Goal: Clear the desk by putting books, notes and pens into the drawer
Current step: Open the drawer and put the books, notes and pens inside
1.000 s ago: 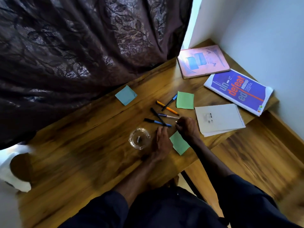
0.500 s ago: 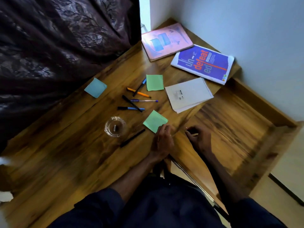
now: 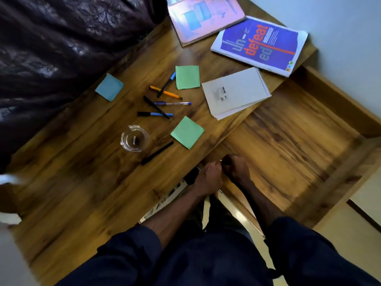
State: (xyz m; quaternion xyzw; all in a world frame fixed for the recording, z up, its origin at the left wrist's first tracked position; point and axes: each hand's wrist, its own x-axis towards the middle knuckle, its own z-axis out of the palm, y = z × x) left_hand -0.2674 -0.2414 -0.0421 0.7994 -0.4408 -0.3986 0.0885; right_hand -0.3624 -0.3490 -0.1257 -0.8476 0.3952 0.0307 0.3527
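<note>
A person's left hand [image 3: 211, 176] and right hand [image 3: 236, 169] meet, fingers curled, beside the open wooden drawer [image 3: 288, 141]; what they grip, if anything, is unclear. Scattered coloured pens [image 3: 158, 114] lie on the wooden counter [image 3: 82, 182], best gathered in one bundle.

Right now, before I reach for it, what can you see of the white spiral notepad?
The white spiral notepad lies flat on the wooden desk, its wire coil along the far right edge, a small dark mark on the top sheet. Lower sheets fan out beneath, and the near edge seems to overhang the desk. A green sticky note lies left of it, the purple book beyond; contact with the book is unclear. The left hand and right hand are clear of it.
</note>
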